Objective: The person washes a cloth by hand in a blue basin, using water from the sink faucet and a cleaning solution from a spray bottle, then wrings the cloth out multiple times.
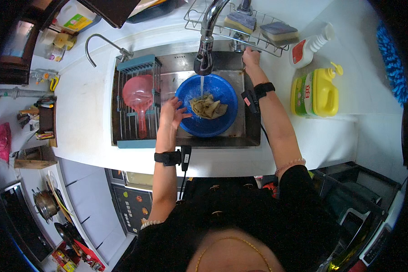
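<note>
Water runs from the chrome faucet [204, 57] into a blue plastic basin [229, 119] standing in the stainless steel sink [250, 131]. A crumpled, wet, olive-brown cloth [209, 107] lies in the basin, with some suds around it. My left hand [172, 114] is at the basin's left rim, fingers apart and holding nothing; whether it touches the rim is unclear. At the sink's back right corner, my right hand [251, 59] has its fingers curled on the faucet handle [239, 46], which the fingers partly hide.
Left of the basin, a drain rack [136, 144] holds a pink water ladle [137, 90]. Behind the faucet, a wire rack [221, 32] carries two sponges [278, 32]. On the right stand a white bottle [302, 54] and a yellow detergent jug [314, 93]. A small curved tap [103, 38] rises at back left.
</note>
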`<control>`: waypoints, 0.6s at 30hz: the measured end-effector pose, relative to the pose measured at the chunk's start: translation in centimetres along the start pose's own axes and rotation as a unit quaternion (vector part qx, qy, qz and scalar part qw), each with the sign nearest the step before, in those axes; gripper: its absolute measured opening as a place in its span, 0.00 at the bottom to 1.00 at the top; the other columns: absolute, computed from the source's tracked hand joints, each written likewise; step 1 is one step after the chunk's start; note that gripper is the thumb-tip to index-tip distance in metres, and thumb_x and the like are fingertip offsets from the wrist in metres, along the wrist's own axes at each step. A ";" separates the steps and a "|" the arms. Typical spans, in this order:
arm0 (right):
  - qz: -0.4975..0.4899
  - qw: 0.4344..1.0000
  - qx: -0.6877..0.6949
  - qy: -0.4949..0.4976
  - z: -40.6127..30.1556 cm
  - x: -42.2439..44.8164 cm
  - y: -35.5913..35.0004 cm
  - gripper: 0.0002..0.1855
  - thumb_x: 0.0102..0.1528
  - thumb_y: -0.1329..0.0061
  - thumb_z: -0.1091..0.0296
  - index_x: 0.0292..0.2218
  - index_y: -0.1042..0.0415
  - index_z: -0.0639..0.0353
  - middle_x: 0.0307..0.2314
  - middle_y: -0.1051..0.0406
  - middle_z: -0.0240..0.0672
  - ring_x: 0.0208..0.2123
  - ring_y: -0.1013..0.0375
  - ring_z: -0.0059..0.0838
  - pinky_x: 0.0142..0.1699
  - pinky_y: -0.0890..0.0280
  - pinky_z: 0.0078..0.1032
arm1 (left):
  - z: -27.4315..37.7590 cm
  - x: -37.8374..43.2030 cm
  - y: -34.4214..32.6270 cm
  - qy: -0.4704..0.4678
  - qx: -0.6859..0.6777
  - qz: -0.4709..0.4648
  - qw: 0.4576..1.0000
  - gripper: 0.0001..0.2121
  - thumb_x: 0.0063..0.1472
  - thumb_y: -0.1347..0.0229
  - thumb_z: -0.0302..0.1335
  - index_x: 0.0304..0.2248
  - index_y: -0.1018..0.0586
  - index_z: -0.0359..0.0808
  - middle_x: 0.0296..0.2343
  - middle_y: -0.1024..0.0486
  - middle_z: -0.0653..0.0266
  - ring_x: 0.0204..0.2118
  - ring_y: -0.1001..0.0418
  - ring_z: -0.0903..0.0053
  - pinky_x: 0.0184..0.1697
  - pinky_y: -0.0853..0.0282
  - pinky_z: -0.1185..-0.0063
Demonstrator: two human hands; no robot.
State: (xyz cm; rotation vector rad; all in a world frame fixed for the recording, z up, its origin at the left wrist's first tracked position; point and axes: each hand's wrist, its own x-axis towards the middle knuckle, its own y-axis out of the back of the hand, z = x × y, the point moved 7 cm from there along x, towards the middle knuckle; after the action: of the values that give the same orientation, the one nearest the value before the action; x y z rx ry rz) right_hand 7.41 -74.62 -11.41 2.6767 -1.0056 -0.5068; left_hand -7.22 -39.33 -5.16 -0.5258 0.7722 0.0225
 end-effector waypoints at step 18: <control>-0.009 0.978 -0.209 0.025 -7.1 -5.1 7.0 0.30 0.48 0.66 0.47 0.40 0.38 0.67 0.36 0.35 0.52 0.40 0.36 0.50 0.43 0.41 0.40 | 2.7 -4.7 -6.7 -0.312 0.561 0.069 0.763 0.12 0.49 0.46 0.31 0.25 0.28 0.29 0.24 0.28 0.54 0.28 0.31 0.67 0.32 0.37 0.78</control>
State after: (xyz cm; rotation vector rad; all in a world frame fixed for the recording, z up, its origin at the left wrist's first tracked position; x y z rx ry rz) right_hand 2.59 -75.67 -1.37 2.3133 -0.7602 -0.5790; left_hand -7.42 -43.10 2.55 0.6874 0.0593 -0.1225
